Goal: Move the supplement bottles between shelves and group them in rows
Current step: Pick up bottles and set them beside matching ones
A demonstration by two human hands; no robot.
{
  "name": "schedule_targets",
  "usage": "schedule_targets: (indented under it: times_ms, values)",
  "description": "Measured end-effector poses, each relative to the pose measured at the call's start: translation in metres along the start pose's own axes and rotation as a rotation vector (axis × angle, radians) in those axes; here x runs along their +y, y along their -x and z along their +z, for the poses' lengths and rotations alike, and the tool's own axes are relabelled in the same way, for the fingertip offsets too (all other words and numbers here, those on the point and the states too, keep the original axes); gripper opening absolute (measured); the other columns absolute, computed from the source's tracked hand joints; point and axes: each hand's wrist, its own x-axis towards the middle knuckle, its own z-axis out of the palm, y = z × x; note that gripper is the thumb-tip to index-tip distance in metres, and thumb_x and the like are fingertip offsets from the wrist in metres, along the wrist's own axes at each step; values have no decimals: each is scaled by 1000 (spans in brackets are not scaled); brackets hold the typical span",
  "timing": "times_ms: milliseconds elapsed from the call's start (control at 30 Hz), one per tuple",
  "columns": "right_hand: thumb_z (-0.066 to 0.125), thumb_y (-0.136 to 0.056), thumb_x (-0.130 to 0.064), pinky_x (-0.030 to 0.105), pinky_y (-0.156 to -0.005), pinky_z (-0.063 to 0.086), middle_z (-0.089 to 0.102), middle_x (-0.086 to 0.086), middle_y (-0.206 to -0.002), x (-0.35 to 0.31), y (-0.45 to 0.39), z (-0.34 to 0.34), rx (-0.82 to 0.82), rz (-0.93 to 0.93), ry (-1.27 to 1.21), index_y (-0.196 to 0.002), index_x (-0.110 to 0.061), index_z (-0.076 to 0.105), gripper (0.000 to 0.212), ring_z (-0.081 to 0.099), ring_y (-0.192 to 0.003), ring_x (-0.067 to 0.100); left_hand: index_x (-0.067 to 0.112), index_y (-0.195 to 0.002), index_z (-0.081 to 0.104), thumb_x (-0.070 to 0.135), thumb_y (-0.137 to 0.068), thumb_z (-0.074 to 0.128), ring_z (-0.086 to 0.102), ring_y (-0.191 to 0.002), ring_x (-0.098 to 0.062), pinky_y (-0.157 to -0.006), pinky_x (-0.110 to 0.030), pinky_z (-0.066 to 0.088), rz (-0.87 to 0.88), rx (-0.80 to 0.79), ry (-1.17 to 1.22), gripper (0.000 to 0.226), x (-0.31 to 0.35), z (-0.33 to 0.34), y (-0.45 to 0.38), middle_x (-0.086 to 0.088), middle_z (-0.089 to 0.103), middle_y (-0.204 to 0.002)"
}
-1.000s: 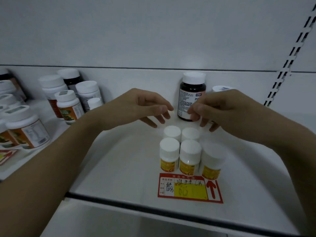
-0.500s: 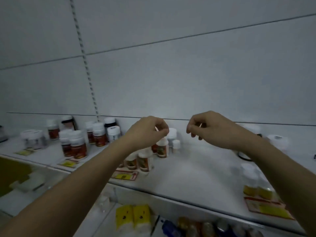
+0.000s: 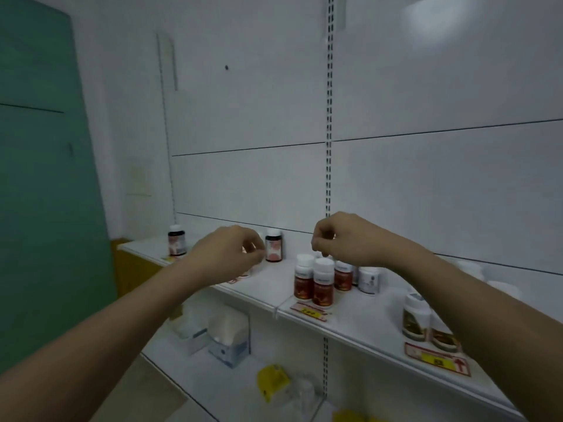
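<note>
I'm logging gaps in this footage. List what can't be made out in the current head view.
- Left hand: curled fingers hide whether it holds anything.
- Right hand: likewise.
- Red-labelled bottles: label text blurred.
- Price tag: print too small.
- Bottles at right: partly covered by the right forearm.
- Lower-shelf packages: blurred.

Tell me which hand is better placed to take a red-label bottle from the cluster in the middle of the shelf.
The right hand, probably. It hangs just above the red-label bottles, empty, while the left hand is further left, near the dark bottle.
</note>
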Motion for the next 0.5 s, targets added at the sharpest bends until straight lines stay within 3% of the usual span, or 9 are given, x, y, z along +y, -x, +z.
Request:
schedule_targets:
  times_ms: [100,300,500]
  values:
    - [54,-95,-26,38,-82,55,71,3,-94,-23,-36,21,-25,-7,41,-93,-15,70,19,65,-87,20,29,-105,69,38,-93,57,62,-87,-8,-82,-34,55,-53,1,10,19,-41,-13,-5,10,66,-96]
    - [54,-95,-32,37,-82,54,68,2,-97,-21,-107,48,-71,11,164,-88,-23,63,15,63,-89,21,26,-108,68,36,-94,56,62,-91,-12,-84,-35,55,-113,-25,29,21,-101,-6,-44,5,67,-104]
    - [53,-96,-30,29,-72,44,62,1,-101,10,-195,61,-76,57,281,-94,-22,61,12,60,-90,20,28,-103,68,35,-93,57,59,-86,-6,-68,-22,44,-76,-39,77,17,-139,24,-120,8,63,-100]
